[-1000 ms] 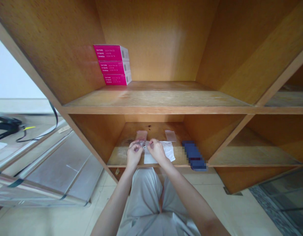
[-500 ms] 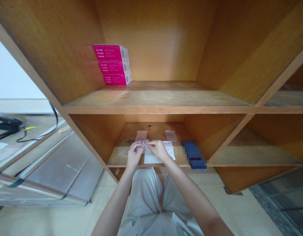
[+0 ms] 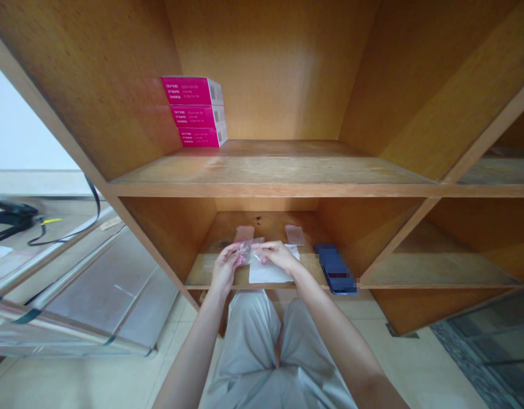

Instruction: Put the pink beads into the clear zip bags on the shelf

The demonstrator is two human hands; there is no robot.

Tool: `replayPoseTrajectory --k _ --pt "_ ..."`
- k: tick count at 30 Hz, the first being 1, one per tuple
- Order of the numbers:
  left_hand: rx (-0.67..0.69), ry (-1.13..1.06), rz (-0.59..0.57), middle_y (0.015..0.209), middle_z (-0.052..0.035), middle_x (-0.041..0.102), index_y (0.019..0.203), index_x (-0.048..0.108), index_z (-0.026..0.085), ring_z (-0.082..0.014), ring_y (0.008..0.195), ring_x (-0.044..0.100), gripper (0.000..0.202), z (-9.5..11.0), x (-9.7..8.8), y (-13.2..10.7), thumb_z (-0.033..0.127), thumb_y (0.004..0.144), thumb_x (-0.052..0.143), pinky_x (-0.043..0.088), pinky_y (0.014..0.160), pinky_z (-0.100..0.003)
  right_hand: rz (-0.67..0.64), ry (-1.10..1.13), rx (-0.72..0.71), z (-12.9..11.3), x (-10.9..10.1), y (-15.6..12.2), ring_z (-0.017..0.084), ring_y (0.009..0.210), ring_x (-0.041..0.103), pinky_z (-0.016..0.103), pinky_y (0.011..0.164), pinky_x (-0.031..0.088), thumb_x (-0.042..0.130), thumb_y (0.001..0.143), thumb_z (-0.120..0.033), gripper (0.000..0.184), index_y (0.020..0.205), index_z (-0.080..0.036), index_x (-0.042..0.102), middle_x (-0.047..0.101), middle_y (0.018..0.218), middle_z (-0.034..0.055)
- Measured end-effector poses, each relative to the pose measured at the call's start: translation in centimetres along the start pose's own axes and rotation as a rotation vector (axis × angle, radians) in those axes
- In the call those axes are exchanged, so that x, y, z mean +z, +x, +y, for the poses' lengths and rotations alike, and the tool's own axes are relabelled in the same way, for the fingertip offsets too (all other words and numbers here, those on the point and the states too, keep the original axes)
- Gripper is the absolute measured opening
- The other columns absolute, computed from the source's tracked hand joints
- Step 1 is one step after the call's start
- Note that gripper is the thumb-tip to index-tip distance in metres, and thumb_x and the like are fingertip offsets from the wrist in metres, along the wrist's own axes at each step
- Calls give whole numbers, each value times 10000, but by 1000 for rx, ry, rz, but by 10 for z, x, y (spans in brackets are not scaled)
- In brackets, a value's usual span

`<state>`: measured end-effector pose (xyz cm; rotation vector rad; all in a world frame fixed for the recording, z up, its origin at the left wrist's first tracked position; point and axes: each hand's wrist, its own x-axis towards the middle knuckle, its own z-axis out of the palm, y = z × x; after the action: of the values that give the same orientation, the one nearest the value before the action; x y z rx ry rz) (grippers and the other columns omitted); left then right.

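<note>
A small clear plastic bag [image 3: 247, 250] with pink bits inside is held between both hands over the lower shelf [image 3: 210, 272]. My left hand [image 3: 223, 268] pinches its left side. My right hand [image 3: 277, 255] pinches its right side, fingers curled. Under the hands lies a white sheet [image 3: 268, 272]. Two more small clear bags lie behind, one at the left [image 3: 244, 233] and one at the right [image 3: 294, 234].
A dark blue flat object [image 3: 335, 268] lies on the shelf to the right of the hands. Three pink boxes [image 3: 196, 112] are stacked on the upper shelf [image 3: 270, 170] at the back left. Black cables [image 3: 15, 218] and clear sheets [image 3: 95, 289] lie at the left.
Both hands have shifted slightly toward the front edge of the shelf, and the small bag now stands out more clearly between them, pink contents showing.
</note>
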<state>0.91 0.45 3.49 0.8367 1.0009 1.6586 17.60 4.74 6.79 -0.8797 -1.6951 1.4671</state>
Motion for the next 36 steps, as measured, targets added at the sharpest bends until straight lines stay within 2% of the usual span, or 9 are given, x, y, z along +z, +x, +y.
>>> replayPoseTrajectory --k 4,10,14,17,21,27,31,36 --pt "-36 -13 -21 1040 -60 600 956 602 171 -121 834 579 312 -1 -1 0 187 647 645 435 665 -200 -111 -40 -6 1 -3 0 82 488 439 226 513 360 591 701 -360 329 931 -138 672 622 594 12" --pt "-75 -98 -56 1062 -63 576 1076 548 190 -125 857 583 406 -1 -3 2 165 678 625 468 704 -221 -162 -85 -5 -1 -9 3 120 568 516 232 539 384 623 657 -451 348 704 -114 694 637 621 42" --pt "-114 -189 -44 907 -30 604 1026 545 187 -107 754 593 333 -9 -9 5 166 699 607 487 763 -301 -130 -66 39 -7 -12 3 101 532 509 223 520 388 619 654 -468 382 800 -121 688 652 704 50" --pt "-198 -145 -110 825 -30 621 935 564 161 -119 713 601 266 -17 -9 3 163 678 632 491 714 -289 -122 -29 56 -12 -10 3 91 515 504 217 507 385 620 654 -471 411 865 -124 678 653 717 49" --pt "-238 -2 -298 907 -78 643 983 574 154 -151 755 609 348 -22 2 -5 174 649 670 473 662 -251 -183 42 60 -19 -5 2 93 546 525 206 512 385 625 654 -460 428 918 -125 667 663 747 58" --pt "-217 -72 -390 973 -68 632 1059 554 207 -200 883 599 486 -15 13 -6 152 601 705 457 794 -324 -264 87 84 -17 -5 3 102 610 552 200 528 396 667 625 -387 416 969 -154 653 667 885 76" --pt "-209 -105 -391 1061 -55 593 1120 505 250 -176 844 604 559 -12 7 -4 165 606 706 465 768 -307 -310 62 84 -13 -10 4 104 636 556 198 528 388 665 635 -353 424 1023 -185 631 660 931 67" --pt "-234 -154 -335 976 -29 611 1123 482 261 -146 771 607 567 -23 0 -4 181 610 710 472 743 -283 -323 53 80 -12 -10 2 101 617 549 208 548 397 660 641 -343 422 1030 -182 627 666 886 60"
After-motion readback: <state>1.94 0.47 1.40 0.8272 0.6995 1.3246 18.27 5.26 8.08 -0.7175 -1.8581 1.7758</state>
